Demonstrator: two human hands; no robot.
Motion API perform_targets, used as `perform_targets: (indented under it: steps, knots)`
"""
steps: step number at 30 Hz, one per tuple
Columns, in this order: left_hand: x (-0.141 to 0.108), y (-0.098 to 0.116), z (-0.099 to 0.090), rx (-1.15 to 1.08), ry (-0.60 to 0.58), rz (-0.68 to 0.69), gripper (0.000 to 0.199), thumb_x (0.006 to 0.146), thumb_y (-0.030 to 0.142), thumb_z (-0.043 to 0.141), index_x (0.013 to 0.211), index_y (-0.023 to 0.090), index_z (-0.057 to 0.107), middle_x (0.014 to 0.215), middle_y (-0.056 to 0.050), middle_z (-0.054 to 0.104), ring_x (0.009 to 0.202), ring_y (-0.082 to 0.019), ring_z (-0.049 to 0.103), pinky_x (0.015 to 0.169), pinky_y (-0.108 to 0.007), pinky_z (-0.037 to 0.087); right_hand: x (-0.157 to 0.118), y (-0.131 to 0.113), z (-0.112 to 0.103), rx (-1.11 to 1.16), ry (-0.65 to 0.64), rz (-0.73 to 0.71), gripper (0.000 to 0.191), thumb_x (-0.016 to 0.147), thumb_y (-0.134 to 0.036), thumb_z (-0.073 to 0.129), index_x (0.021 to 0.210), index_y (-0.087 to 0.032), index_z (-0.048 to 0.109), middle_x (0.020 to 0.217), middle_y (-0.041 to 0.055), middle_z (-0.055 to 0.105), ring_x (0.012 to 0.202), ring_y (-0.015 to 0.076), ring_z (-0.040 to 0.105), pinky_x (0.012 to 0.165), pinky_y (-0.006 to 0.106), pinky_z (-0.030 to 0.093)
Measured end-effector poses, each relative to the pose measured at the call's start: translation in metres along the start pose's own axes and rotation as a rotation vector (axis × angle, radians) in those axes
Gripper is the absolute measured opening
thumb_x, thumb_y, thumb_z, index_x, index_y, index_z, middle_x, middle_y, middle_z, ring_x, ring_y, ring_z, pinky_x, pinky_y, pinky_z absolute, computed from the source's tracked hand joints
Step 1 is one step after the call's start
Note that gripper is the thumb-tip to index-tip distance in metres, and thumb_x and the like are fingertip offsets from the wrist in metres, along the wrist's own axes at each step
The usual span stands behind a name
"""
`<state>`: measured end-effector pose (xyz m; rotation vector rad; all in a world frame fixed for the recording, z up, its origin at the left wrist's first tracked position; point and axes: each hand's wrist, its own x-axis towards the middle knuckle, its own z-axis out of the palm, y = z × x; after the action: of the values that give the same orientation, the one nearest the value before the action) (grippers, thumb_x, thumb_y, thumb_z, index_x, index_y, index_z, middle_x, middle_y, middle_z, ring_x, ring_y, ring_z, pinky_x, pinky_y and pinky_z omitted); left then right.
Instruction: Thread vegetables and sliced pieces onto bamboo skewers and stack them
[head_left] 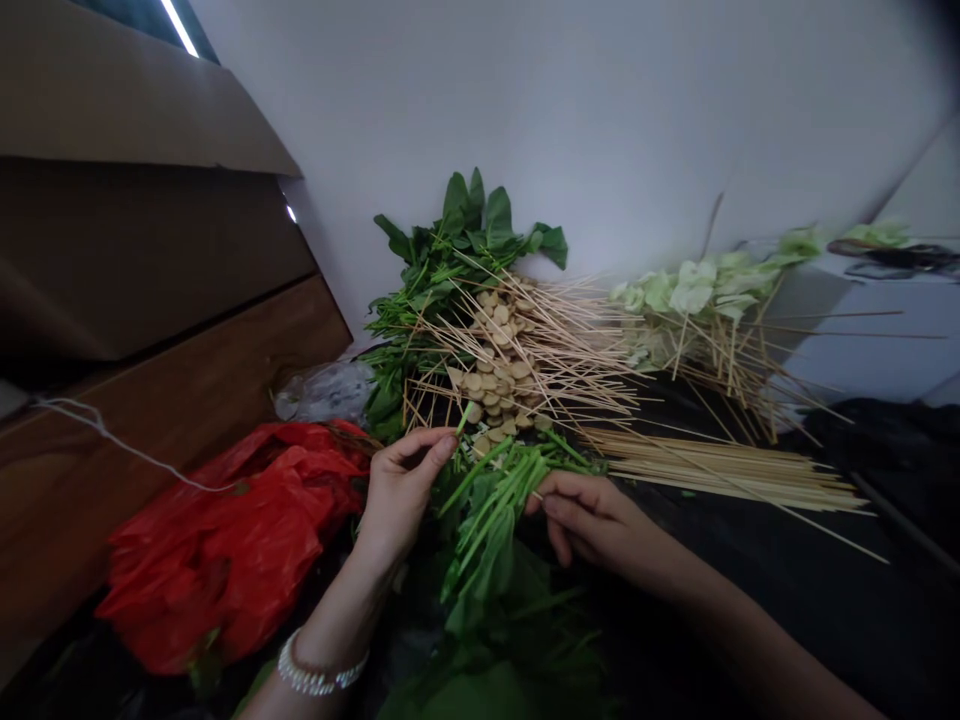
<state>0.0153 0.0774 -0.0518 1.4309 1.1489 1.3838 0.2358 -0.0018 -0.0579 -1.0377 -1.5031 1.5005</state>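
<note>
In the lower middle of the frame, a person's two bare hands work over a loose heap of long-stemmed leafy greens (491, 510) lying on a dark surface (780, 590). The left hand (401, 480), left of centre, pinches a short green stem (465, 415) upright between thumb and forefinger. The right hand (589, 515), right of centre, has thumb and forefinger closed on a small pale tip (537, 495), perhaps the end of a stick; the rest is hidden by the fingers. If that tip is sharp, a hurried push could prick a finger; pressed off-centre, the slim stem might split or bend. Just beyond the hands, at the centre, skewered pale rounds (499, 330) are piled with their thin sticks jutting out both ways, and a careless reach could snag them and spill the stack. Right of them lies a bundle of bare sticks (735, 470), one straying toward the lower right; above, skewered pale green leaves (697, 285) crowd the upper right. More dark leafy bunches (469, 235) stand behind against a white wall (570, 110). At lower left, a crumpled red plastic bag (240, 540) sits close to the left forearm, narrowing the room on that side.
</note>
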Motion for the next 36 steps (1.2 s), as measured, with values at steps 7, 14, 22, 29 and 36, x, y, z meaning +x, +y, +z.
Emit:
perform_targets:
  steps: [7,14,22,29,36]
  knots:
    - [-0.0023,0.0013,0.0026,0.002,-0.062,-0.003,0.022,0.067,0.037,0.081,0.08,0.02,0.079,0.083,-0.004,0.076,0.078,-0.018,0.066,0.074,-0.027,0.051,0.0036,0.0008,0.0025,-0.004,0.061,-0.002,0.034,0.092,-0.049,0.05,0.094,-0.017,0.06,0.053,-0.0046,0.055,0.043,0.0069,0.029,0.04,0.018,0.017]
    - [-0.0038,0.0049,0.0046,-0.021,-0.094,0.015,0.015,0.068,0.032,0.081,0.077,0.02,0.078,0.078,-0.003,0.074,0.073,-0.015,0.064,0.07,-0.024,0.05,0.0041,-0.001,0.0035,-0.005,0.057,-0.006,0.032,0.092,-0.048,0.051,0.092,-0.017,0.06,0.053,-0.0047,0.054,0.043,0.0069,0.03,0.039,0.018,0.017]
    - [-0.0052,0.0071,0.0062,0.015,-0.09,0.04,0.012,0.069,0.029,0.08,0.075,0.019,0.077,0.076,-0.003,0.072,0.073,-0.016,0.063,0.069,-0.025,0.049,0.0046,0.0015,0.0043,-0.015,0.066,0.027,0.032,0.092,-0.048,0.049,0.094,-0.017,0.059,0.053,-0.005,0.054,0.043,0.007,0.03,0.04,0.018,0.017]
    - [-0.0042,0.0074,0.0053,0.119,-0.082,0.18,0.005,0.073,0.024,0.077,0.075,0.019,0.076,0.075,-0.001,0.07,0.072,-0.014,0.062,0.071,-0.025,0.048,0.0056,0.0028,0.0061,-0.02,0.089,0.045,0.031,0.091,-0.047,0.049,0.092,-0.017,0.059,0.051,-0.0048,0.054,0.041,0.0074,0.029,0.039,0.02,0.016]
    - [-0.0061,0.0041,0.0044,0.275,-0.065,0.348,0.002,0.075,0.021,0.074,0.075,0.02,0.075,0.073,-0.001,0.07,0.072,-0.014,0.062,0.072,-0.025,0.047,0.0075,0.0081,0.0074,-0.061,0.113,0.07,0.028,0.092,-0.041,0.047,0.093,-0.016,0.06,0.051,-0.0045,0.055,0.041,0.0074,0.03,0.042,0.02,0.021]
